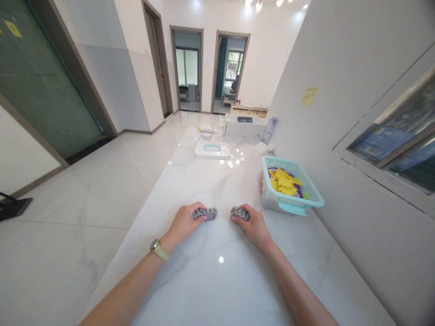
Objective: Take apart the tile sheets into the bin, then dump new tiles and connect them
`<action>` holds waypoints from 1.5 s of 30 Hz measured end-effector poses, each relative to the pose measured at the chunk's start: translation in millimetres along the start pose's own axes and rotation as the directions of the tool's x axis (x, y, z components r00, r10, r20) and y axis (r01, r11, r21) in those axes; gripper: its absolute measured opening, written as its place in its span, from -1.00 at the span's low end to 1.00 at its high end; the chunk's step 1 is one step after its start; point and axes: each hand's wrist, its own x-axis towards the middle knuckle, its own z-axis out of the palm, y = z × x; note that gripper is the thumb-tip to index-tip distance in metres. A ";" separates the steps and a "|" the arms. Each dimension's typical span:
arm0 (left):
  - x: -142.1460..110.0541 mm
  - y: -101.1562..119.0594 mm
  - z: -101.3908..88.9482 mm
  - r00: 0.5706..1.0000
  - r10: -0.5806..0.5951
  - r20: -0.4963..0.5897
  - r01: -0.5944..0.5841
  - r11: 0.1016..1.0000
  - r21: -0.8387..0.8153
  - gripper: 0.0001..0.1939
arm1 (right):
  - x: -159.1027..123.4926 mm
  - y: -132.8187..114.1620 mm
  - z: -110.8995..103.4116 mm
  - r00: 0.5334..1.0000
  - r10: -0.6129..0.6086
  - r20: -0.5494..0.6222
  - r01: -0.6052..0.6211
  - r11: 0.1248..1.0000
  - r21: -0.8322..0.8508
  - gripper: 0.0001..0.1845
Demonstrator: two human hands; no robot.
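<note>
My left hand (188, 220) grips one end of a grey, knobbly block (211, 213), thumb in front and fingers behind. The block's other end sticks out to the right. Across a short gap, my right hand (254, 224) is closed around a second grey, knobbly piece (239, 212), its free side facing the first. Both pieces are held just over or on the white marbled table (217, 280); I cannot tell whether they touch it. Their exact kind is too small to make out.
Right of my right hand stands a pale turquoise plastic box (292, 208) with yellow and purple toothed pieces (284, 181) inside. Farther back are a white wipes pack (212, 150), a power strip (205, 130), a white box (238, 128) and a clear bottle (269, 130). A wall borders the right.
</note>
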 end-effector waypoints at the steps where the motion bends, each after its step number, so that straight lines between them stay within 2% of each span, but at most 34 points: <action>1: 1.2 -2.5 -1.6 1.000 -0.013 -0.013 0.013 1.000 0.004 -0.85 | 0.0 1.1 -3.7 1.000 -0.013 0.029 0.013 1.000 0.006 -0.75; 4: 3.0 -4.8 -1.0 0.999 -0.024 -0.047 0.025 0.999 0.028 -0.83 | -5.1 -2.5 -5.1 0.983 -0.120 0.140 0.119 0.993 0.016 -0.74; 7: 1.8 -0.1 4.6 0.999 0.001 -0.042 0.000 1.000 0.030 -0.82 | -14.5 -12.4 7.1 0.944 -0.234 0.232 0.227 0.972 0.056 -0.71; 9: 0.2 4.5 8.4 0.999 0.035 -0.002 -0.035 0.999 0.009 -0.83 | -19.7 -17.2 17.6 0.928 -0.269 0.258 0.254 0.963 0.088 -0.58; 13: -1.5 11.3 12.3 0.990 0.102 0.100 -0.096 0.994 -0.061 -0.79 | -22.6 -15.6 29.8 0.939 -0.257 0.227 0.229 0.963 0.143 -0.15; 16: -2.0 14.5 12.2 0.982 0.129 0.136 -0.118 0.989 -0.085 -0.78 | -20.6 -9.5 30.0 0.951 -0.196 0.240 0.155 0.971 0.181 0.00; 18: -2.8 16.0 12.5 0.975 0.151 0.164 -0.138 0.986 -0.090 -0.81 | -19.1 -6.6 29.1 0.949 -0.194 0.250 0.149 0.971 0.187 0.04; 22: -6.2 15.5 17.6 0.975 0.171 0.144 -0.153 0.980 -0.129 -0.72 | -17.7 -8.7 27.9 0.945 -0.234 0.227 0.201 0.967 0.158 -0.05; 26: -9.6 13.1 24.0 0.990 0.124 0.070 -0.111 0.980 -0.166 -0.58 | -18.6 -18.9 24.5 0.957 -0.206 0.203 0.186 0.976 0.110 -0.35; 29: -9.9 13.4 22.4 0.986 0.139 0.096 -0.123 0.980 -0.157 -0.57 | -19.4 -24.2 21.4 0.964 -0.191 0.183 0.181 0.981 0.069 -0.51; 32: -7.4 14.0 17.1 0.980 0.154 0.124 -0.138 0.982 -0.128 -0.62 | -19.2 -25.2 19.5 0.978 -0.158 0.139 0.155 0.987 0.029 -0.55; 36: -3.4 12.6 14.6 0.986 0.107 0.125 -0.093 0.989 -0.111 -0.81 | -18.1 -25.2 17.1 0.989 -0.097 0.115 0.096 0.995 0.011 -0.58; 38: -2.4 10.3 15.1 0.989 0.066 0.136 -0.046 0.988 -0.146 -0.82 | -18.0 -25.9 14.6 0.988 -0.075 0.138 0.066 0.995 0.069 -0.58; 41: -1.1 4.0 13.1 0.979 0.026 0.200 0.020 0.974 -0.224 -0.81 | -18.7 -27.5 9.2 0.966 -0.082 0.244 0.019 0.968 0.249 -0.57; 45: 1.2 -5.3 2.6 0.931 0.056 0.360 0.122 0.883 -0.453 -0.69 | -21.2 -32.2 2.9 0.913 -0.163 0.375 -0.046 0.870 0.491 -0.47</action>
